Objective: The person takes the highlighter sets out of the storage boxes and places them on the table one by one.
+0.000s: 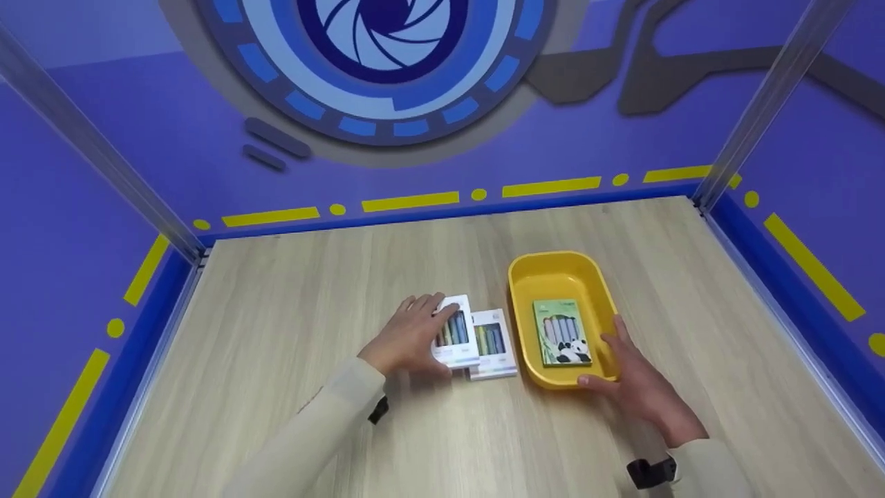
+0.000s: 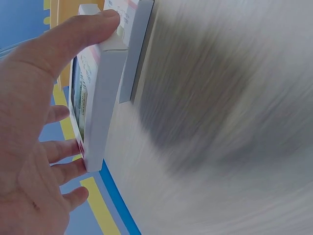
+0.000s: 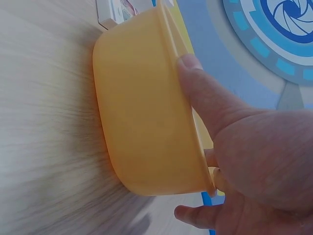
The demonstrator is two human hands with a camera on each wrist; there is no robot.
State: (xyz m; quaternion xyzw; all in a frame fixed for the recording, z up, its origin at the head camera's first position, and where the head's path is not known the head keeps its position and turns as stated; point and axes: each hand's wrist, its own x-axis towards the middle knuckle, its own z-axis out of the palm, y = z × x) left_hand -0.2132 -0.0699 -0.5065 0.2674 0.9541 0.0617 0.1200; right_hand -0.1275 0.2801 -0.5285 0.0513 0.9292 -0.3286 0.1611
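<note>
My left hand [image 1: 413,337] grips a white windowed box of crayons [image 1: 454,349], thumb at its near edge and fingers toward its far side. In the left wrist view this box [image 2: 100,107] overlaps a second white box of crayons [image 2: 132,44], which lies flat on the table, left of a yellow plastic basin [image 1: 520,290]. My right hand [image 1: 639,380] holds the basin by its near right corner. In the right wrist view the thumb lies over the rim of the basin [image 3: 142,107]. A green panda-printed box of crayons [image 1: 561,333] lies inside the basin.
Beneath everything is a light wood-grain table [image 1: 297,290]. Blue-purple printed panels [image 1: 442,166] stand behind it and at both sides, with metal posts [image 1: 774,104] at the corners.
</note>
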